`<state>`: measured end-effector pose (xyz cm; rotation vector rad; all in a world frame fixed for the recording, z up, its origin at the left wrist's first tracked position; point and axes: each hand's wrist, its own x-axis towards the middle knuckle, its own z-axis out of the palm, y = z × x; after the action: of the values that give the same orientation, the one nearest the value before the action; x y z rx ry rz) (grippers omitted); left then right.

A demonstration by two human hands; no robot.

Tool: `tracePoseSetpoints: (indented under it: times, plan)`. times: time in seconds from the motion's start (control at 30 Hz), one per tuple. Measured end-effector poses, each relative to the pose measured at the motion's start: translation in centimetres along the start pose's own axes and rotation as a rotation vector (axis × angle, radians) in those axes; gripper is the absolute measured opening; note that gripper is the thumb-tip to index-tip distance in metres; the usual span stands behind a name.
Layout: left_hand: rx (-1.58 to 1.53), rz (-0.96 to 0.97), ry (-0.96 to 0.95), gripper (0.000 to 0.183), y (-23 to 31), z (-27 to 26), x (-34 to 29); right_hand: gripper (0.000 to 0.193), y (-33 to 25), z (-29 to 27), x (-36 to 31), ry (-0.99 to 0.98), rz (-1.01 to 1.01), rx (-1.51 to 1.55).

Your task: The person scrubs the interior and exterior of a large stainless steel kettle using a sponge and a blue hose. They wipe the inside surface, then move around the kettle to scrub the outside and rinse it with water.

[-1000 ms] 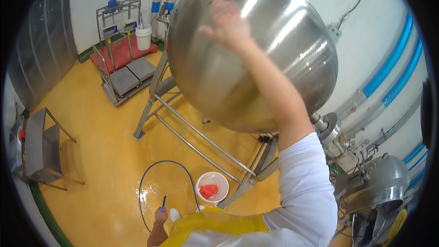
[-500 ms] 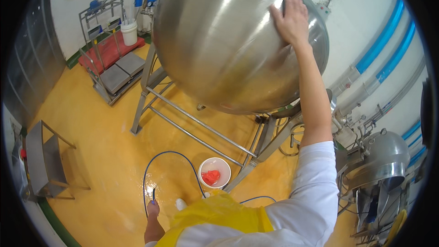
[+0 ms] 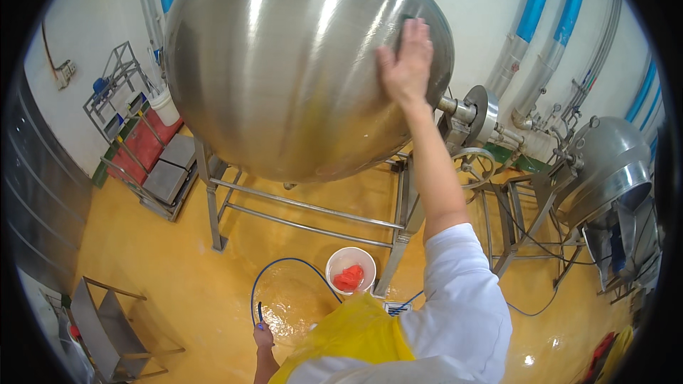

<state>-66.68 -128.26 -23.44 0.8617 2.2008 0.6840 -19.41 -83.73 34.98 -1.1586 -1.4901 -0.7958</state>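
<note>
On my feed the R hand [image 3: 407, 67] is up on the big rounded s/s vessel [image 3: 299, 71], near its RH side, palm to the metal, fingers pointing up, thumb spread wide. There's a dark edge at those fingertips, poss. a pad under them, but the hand covers most of it, so I can't tell if it's pinning anything. The vessel takes up the upper middle of my view, carried on a metal frame [image 3: 313, 205] w/ two long crossbars. Down low, the L hand [image 3: 264, 336] is well apart from the vessel, fingers closed round the blue hose [image 3: 288, 259], its dark end sticking up past the thumb; the rest loops over the wet yellow floor [image 3: 178, 270] twd the bucket. That white bucket [image 3: 341, 263] stands by the frame's RH foot w/ a crumpled red item [image 3: 348, 278] in it, cloth-like AFAICT. I've also got a spoked handwheel [image 3: 491, 163] just R of the frame, a platform scale [image 3: 165, 171] to the L, and a metal table [image 3: 92, 334] at lower L.
</note>
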Motion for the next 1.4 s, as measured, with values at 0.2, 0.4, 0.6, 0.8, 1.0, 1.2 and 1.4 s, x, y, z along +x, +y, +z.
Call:
tracePoseSetpoints:
  times: [0.2, 0.4, 0.6, 0.8, 1.0, 1.2, 1.4]
  plan:
    - [-0.026, -0.115, -0.11, 0.042, 5.9, 0.0, -3.7, 0.084, 21.4, 1.3, 3.3, -0.097, 0.856, 0.276]
    - [0.259, 0.047, -0.05, 0.04, -1.7, 0.1, -2.6, 0.081, -1.4, 0.9, -4.4, 0.031, -0.016, 0.028]
    - [0.064, -0.049, -0.128, 0.04, 7.9, -0.3, -4.4, 0.083, 7.1, 1.2, -12.1, 0.08, 0.217, 0.125]
    - [0.154, 0.076, -0.169, 0.04, 7.2, 0.6, -4.0, 0.088, 9.3, 5.9, -23.4, 0.085, 1.218, 0.619]
    - [0.374, 0.12, -0.068, 0.04, 3.1, -0.2, -4.6, 0.071, 1.0, 0.1, -10.6, 0.074, 0.336, 0.376]
    - [0.212, 0.072, -0.103, 0.04, 5.3, -1.7, -2.0, 0.073, 11.7, 1.9, 0.4, 0.107, 0.365, 0.239]
    - [0.206, 0.232, -0.076, 0.041, 6.3, -1.2, -3.8, 0.075, 15.8, 5.0, -12.7, 0.13, 1.256, 0.629]
